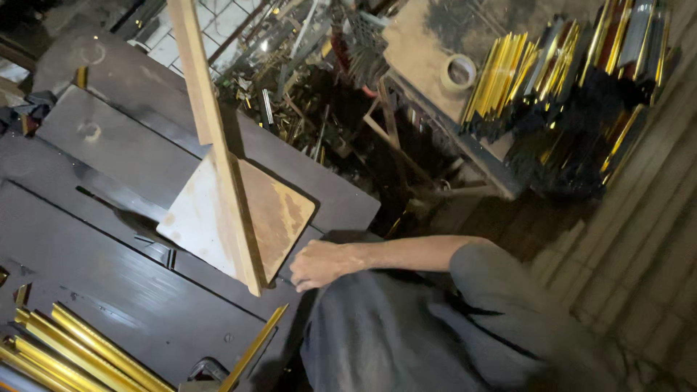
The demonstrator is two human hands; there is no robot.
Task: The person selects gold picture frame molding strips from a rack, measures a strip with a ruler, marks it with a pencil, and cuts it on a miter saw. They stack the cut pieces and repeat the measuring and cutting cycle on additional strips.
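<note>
My right hand (pixel 319 263) rests with curled fingers on the near edge of a dark worktable (pixel 109 283), at the lower right corner of a flat, worn wooden board (pixel 283 214). A long pale wooden strip (pixel 214 138) lies across the board, running from its near corner up past the top of the frame. Whether the fingers pinch the board's corner is unclear. My forearm comes in from the right, out of a grey sleeve (pixel 494 283). My left hand is out of sight.
Gold frame mouldings (pixel 80 356) lie at the bottom left, with one loose gold strip (pixel 254 348) beside them. A slot (pixel 109 207) cuts the tabletop. Behind it is a scrap pile (pixel 327 94). Stacked gold and black mouldings (pixel 566 65) and a tape roll (pixel 459 71) are at the upper right.
</note>
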